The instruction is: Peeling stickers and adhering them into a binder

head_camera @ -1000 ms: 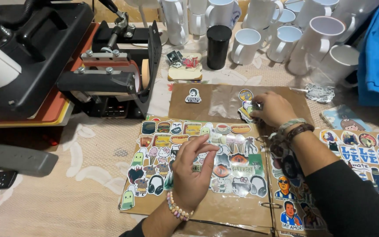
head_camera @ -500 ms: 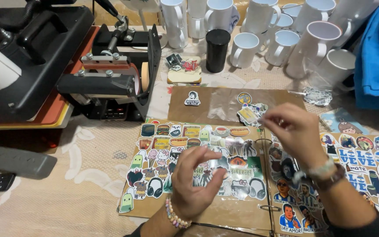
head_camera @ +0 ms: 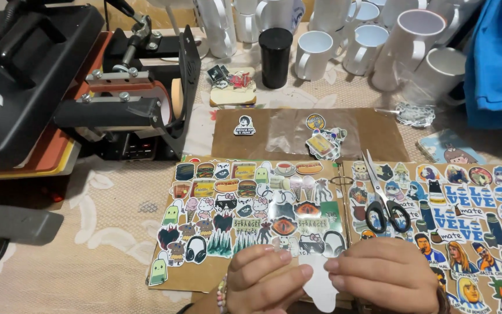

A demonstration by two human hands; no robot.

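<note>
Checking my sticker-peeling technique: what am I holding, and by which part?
Both hands, left hand and right hand, pinch a small white cut-out piece by its upper side edges.

A sticker sheet [head_camera: 245, 215] lies on the table [head_camera: 106, 244] at the near middle, with a second sheet [head_camera: 466, 215] just to its right and scissors [head_camera: 386, 200] resting on that one. Behind them sits a plastic sleeve [head_camera: 297, 131] holding loose stickers [head_camera: 323, 142]. Mugs [head_camera: 373, 40] stand at the back, and a heat press [head_camera: 59, 87] fills the left.
</note>
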